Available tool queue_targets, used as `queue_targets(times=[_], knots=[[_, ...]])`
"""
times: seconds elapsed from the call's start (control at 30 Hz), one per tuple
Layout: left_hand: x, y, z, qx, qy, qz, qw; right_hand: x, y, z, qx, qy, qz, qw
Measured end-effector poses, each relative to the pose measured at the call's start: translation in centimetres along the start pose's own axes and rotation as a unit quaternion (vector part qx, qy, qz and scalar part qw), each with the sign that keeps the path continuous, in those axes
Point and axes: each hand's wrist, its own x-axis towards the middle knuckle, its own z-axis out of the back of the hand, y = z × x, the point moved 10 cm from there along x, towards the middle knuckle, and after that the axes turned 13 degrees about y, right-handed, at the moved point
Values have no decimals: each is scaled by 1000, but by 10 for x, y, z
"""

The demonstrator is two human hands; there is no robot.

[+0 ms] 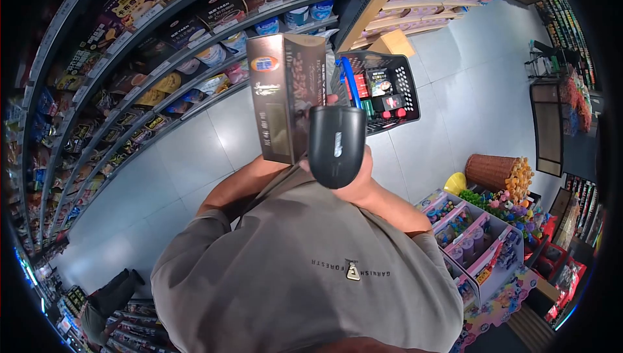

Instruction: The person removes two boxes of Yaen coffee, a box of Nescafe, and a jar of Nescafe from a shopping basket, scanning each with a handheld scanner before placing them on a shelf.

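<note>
A tall brown coffee box [269,93] stands upright before my chest. My left hand [331,99] grips it, mostly hidden behind the carton, with fingertips showing by its right edge. In my right hand [363,174] is a black handheld barcode scanner [337,145], its rounded head overlapping the lower right of the box. The fingers round the scanner's handle are largely covered by its head. Just beyond both hands, a black shopping basket [407,74] with a blue handle [350,80] holds several packets and red-capped bottles.
Curved-looking shelves of boxed and bagged drinks [220,9] line the left. A cardboard box [392,43] lies beyond the basket, near a wooden shelf unit [373,2]. At right stand a toy display [470,236] and a wicker basket [490,174]. Another person [107,307] is at lower left.
</note>
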Motion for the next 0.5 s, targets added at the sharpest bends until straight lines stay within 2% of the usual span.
queue_targets(times=[0.03,0.07,0.1,0.13,0.2,0.23,0.5], knots=[[9,-1,-35,-8,176,-10,984,6,13,-5,-21,10,50,999],[6,-3,-70,-18,349,-23,937,12,26,-11,-44,22,101,994],[13,1,-50,-107,255,17,961,13,26,-13,-42,20,99,994],[13,0,-48,-107,252,18,962,14,24,-18,-11,37,96,995],[9,11,-47,-150,228,94,957,16,22,-24,21,51,92,994],[13,7,-44,-142,207,53,966,17,23,-29,3,68,91,994],[2,-2,-54,-112,199,74,971,17,21,-50,7,112,66,991]])
